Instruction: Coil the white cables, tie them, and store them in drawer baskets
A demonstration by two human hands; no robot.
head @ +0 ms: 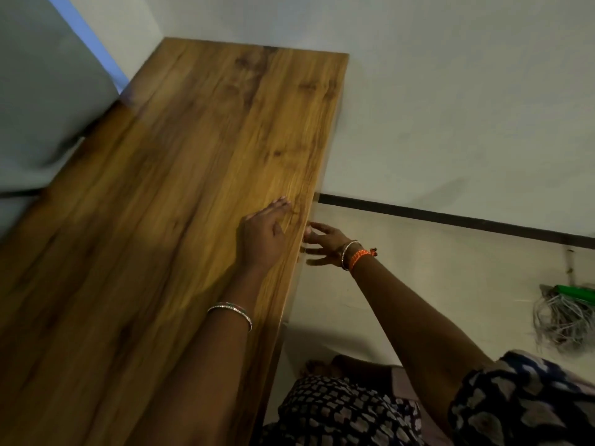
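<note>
Two open hands (267, 226), no legible writing

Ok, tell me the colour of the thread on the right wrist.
Orange thread, clearest in the head view.

Silver bangle (230, 312) on each wrist, orange thread band (360, 256), dark patterned dress (341, 410).

A smooth, satin-finished wooden bench (199, 175) with dark grain fills the frame's centre; matt painted wall (450, 107) at upper right, printed cloth garment (347, 410) at the bottom, shiny metal bangles (230, 309).
</note>
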